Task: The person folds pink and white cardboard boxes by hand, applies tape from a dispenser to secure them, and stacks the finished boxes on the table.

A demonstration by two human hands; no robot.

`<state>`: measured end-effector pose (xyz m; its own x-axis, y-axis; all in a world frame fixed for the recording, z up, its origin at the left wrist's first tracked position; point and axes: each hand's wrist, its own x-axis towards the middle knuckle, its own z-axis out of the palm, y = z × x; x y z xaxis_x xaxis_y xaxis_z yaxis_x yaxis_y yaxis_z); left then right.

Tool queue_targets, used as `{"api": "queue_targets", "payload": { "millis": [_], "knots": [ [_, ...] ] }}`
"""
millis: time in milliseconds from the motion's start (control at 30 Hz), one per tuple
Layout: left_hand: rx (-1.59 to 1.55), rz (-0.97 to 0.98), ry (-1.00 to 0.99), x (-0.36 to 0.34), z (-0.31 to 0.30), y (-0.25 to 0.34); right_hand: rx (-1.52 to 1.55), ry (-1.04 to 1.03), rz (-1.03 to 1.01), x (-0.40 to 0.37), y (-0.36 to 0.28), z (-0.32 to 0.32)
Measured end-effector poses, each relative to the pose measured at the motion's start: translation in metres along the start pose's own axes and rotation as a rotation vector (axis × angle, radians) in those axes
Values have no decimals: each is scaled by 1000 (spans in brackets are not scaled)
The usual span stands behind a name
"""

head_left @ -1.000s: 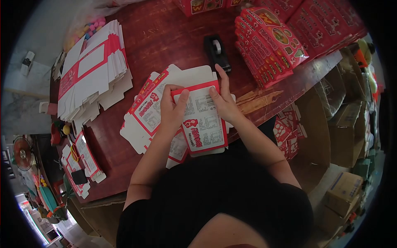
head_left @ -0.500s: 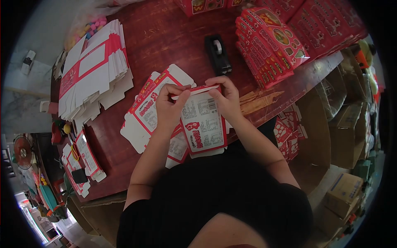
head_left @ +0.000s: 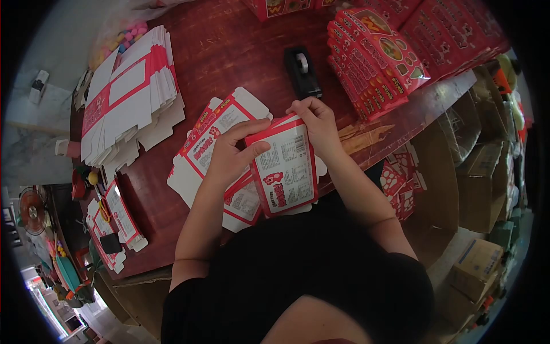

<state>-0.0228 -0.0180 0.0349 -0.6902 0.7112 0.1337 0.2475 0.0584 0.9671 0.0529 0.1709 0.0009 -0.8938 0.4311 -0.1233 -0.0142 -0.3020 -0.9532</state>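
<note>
A red and white printed box (head_left: 283, 172) stands between my hands, its back panel with text and a barcode facing me. My left hand (head_left: 235, 150) grips its left side, thumb on the front near the upper left corner. My right hand (head_left: 316, 121) pinches the upper right corner at the top flap. The top edge shows a narrow white strip beside red. Under and left of it, flat printed cartons (head_left: 215, 135) lie fanned out on the dark red table (head_left: 229, 51). Beyond my right hand sits a black tape dispenser (head_left: 302, 73).
A tall stack of flat cartons (head_left: 134, 86) lies at the left. Red boxes (head_left: 372, 63) stand in a row at the upper right. Scissors (head_left: 104, 210) and more flat cartons (head_left: 119, 215) are at the lower left. Cardboard boxes (head_left: 474, 269) stand on the floor at right.
The left thumb has moved down from the top edge onto the box's front. My right fingers have shifted to the upper right corner, and the top flap is folded further over.
</note>
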Motion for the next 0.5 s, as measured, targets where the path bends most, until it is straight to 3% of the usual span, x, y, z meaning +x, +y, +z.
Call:
{"api": "queue_targets", "payload": {
  "millis": [167,200,300,333,400,433,467,500],
  "knots": [
    [-151,-228,-23,-3,-13,-10,-22,-325,-111,1,-4,-13],
    [-218,-246,56,-3,-15,-17,-12,-382,-131,0,-7,-14],
    [-525,-259,346,0,-21,-38,294,-201,-47,-1,-16,-12],
    [-694,-234,483,2,-26,-40,240,-138,-98,1,-15,-25],
    [-845,-181,558,3,-39,-39,-56,-69,-101,5,-10,-39],
    [-905,-167,607,2,-42,-36,-189,-167,-122,1,-9,-42],
    [-966,-152,655,3,-43,-34,-654,-233,-86,-9,-11,-48],
    [-1008,-155,638,2,-42,-33,-564,-301,-53,-23,-11,-42]
  ]
}}
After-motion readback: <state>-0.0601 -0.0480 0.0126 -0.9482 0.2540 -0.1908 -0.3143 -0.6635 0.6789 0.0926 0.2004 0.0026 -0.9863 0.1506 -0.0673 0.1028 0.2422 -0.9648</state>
